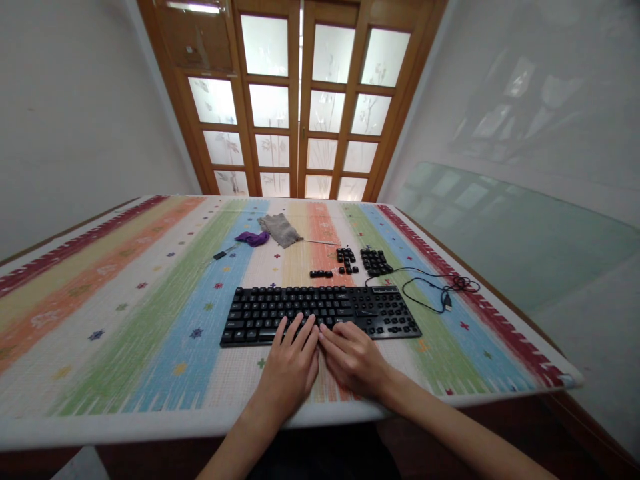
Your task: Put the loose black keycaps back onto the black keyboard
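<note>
A black computer keyboard [295, 312] lies in front of me; its right-hand section [387, 313] shows bare key switches where caps are off. My left hand [293, 357] rests with stretched fingers on the lower middle keys. Close beside it, my right hand [353, 353] has its fingers bent and pressed together at the keyboard's front edge, the fingertips almost meeting the left hand. Whatever the right fingers may hold is hidden. Beyond the keyboard sit loose black keycaps: a short row [321, 274], a middle cluster [347, 260] and a larger block [375, 262].
A striped tablecloth [165, 333] covers the table. Farther back lie a grey cloth [281, 230], a purple cloth [253, 239], a small black item [220, 255] and a thin rod [320, 242]. The keyboard's coiled cable [457, 285] and USB plug [447, 303] are at the right.
</note>
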The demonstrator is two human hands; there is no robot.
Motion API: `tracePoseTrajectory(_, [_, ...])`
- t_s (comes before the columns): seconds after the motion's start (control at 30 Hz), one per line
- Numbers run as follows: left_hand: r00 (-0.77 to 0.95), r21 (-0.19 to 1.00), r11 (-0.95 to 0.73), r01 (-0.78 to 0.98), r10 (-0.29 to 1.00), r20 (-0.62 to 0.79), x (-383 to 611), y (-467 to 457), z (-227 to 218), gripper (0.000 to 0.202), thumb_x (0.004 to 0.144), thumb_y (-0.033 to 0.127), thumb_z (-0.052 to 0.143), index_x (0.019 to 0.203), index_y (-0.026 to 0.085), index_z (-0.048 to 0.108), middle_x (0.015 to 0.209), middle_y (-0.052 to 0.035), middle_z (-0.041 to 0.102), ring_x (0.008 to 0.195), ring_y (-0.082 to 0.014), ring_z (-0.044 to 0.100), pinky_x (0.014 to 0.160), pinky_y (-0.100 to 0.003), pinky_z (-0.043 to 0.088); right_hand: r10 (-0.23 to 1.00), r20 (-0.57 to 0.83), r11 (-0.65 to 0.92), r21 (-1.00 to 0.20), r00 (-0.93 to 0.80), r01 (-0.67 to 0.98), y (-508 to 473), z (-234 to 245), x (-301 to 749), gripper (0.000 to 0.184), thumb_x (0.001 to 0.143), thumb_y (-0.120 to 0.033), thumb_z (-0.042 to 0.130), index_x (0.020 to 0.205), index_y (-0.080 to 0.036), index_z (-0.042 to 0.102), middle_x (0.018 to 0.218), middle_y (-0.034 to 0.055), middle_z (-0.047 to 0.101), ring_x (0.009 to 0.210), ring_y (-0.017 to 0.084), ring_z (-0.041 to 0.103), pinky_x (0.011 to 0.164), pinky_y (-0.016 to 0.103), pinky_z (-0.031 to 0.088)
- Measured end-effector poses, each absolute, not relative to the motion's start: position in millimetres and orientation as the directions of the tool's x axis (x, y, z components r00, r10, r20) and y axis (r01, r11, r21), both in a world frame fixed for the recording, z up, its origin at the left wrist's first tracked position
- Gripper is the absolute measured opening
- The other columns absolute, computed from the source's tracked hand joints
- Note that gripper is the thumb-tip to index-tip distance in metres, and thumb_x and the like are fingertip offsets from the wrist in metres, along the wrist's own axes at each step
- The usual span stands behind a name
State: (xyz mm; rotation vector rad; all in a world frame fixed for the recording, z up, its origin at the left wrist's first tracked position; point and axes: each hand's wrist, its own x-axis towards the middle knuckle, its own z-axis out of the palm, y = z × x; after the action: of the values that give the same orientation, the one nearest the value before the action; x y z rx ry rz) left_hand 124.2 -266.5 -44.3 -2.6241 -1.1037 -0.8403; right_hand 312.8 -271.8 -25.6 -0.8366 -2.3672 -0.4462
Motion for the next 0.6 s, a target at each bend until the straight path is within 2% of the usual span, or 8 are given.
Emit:
tracePoseTrajectory(0.13, [0.567, 0.083, -0.73, 0.679, 0.593, 0.571, 122, -269, -45, 0.042, 0.095, 0.017, 0.046, 0.135, 0.009, 0.054, 0.145, -0.0132, 0.055, 0.136, -0.0318, 0.048, 0.113, -0.054, 0.04, 0.514, 0.691, 0.762, -0.095, -0.508, 0.641, -250, -9, 325, 0.021, 0.089, -0.009, 0.054, 0.096, -0.017, 0.072, 0.076, 0.0063, 0.071, 0.079, 0.022, 0.055, 0.073, 0.036, 0.051])
tracePoseTrajectory(0.3, [0.633, 0.069, -0.778, 0.624, 0.555, 0.54, 120, -268, -45, 0.047, 0.095, 0.014, 0.045, 0.141, 0.009, 0.048, 0.149, -0.0148, 0.049, 0.142, -0.0283, 0.041, 0.114, -0.049, 0.041, 0.582, 0.671, 0.72, -0.162, -0.46, 0.675, -195, 4, 335, 0.017, 0.089, -0.011, 0.058, 0.092, -0.018, 0.073, 0.091, 0.0073, 0.074, 0.089, 0.023, 0.056, 0.086, 0.041, 0.05])
tracePoseTrajectory(0.43, [0.655, 0.077, -0.804, 0.59, 0.532, 0.536, 120, -267, -46, 0.042, 0.097, 0.017, 0.045, 0.138, 0.012, 0.052, 0.146, -0.0125, 0.053, 0.139, -0.0278, 0.045, 0.113, -0.049, 0.042, 0.695, 0.577, 0.642, -0.229, -0.43, 0.731, -146, 1, 340, 0.013, 0.086, -0.013, 0.065, 0.092, -0.018, 0.075, 0.094, 0.0075, 0.075, 0.093, 0.023, 0.057, 0.088, 0.042, 0.047])
tracePoseTrajectory(0.6, [0.653, 0.109, -0.804, 0.585, 0.546, 0.525, 120, -267, -46, 0.043, 0.097, 0.018, 0.045, 0.138, 0.013, 0.053, 0.145, -0.0128, 0.054, 0.139, -0.0273, 0.046, 0.112, -0.048, 0.043, 0.816, 0.36, 0.546, -0.222, -0.452, 0.808, -107, -2, 341, 0.013, 0.084, -0.018, 0.07, 0.096, -0.015, 0.076, 0.103, 0.0099, 0.076, 0.1, 0.026, 0.061, 0.096, 0.043, 0.041])
